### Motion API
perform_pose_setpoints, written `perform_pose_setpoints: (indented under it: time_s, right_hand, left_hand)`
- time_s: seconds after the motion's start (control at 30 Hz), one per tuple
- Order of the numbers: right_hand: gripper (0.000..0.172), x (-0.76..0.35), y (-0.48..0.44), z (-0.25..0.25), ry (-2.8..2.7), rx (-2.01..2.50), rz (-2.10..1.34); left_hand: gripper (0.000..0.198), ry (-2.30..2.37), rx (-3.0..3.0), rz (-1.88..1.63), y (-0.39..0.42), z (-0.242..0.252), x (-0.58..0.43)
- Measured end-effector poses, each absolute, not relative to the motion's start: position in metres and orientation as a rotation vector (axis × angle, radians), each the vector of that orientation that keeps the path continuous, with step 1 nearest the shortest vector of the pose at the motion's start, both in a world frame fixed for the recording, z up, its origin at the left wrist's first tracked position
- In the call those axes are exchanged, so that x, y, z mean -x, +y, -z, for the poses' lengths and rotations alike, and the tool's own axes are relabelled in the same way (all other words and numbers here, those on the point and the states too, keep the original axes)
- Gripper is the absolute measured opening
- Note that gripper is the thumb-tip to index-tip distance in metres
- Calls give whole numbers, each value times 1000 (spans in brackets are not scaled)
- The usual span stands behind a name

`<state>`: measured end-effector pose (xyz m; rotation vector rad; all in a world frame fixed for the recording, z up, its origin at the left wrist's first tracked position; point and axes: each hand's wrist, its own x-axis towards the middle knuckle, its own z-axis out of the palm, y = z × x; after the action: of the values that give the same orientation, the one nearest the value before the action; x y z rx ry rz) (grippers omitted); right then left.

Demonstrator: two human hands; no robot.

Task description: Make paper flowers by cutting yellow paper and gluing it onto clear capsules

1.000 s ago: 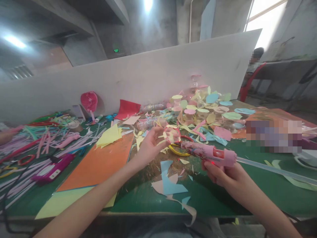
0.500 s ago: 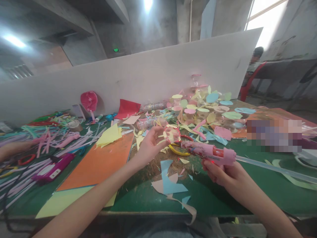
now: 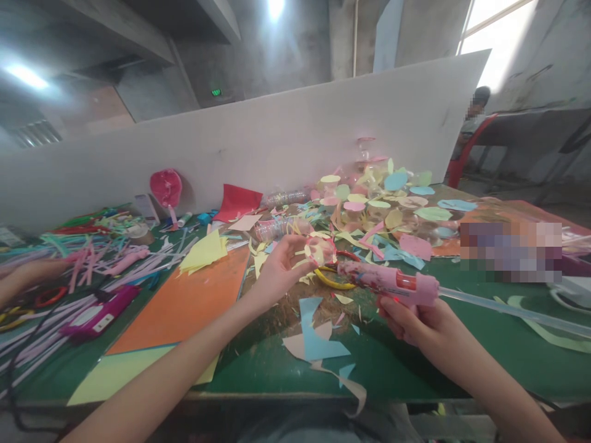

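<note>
one pink hot glue gun [image 3: 392, 284] just beside a small paper-edged round piece [image 3: 319, 251]
left hand [image 3: 281, 267] pinches the piece, right hand [image 3: 427, 326] clenches the gun, both above a green worktable [image 3: 397, 375]

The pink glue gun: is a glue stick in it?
Yes, in: a long clear glue stick runs out of the back of the pink glue gun, which the right hand grips.
</note>
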<state>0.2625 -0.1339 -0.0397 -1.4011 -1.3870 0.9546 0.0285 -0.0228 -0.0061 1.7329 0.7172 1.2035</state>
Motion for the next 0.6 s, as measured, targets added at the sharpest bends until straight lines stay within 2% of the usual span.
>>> perform_pose_setpoints:
  time_s: [0.4,0.6]
  right_hand:
    - [47,-261,-134,34,-1414,1386,-930]
    - [45,-268,-130,39,-1353,1415,-825]
  left_hand:
    - [33,746,-1739,-1171,-23,3,-27]
    - [35,814,-1737,-1271,-6,1,-14]
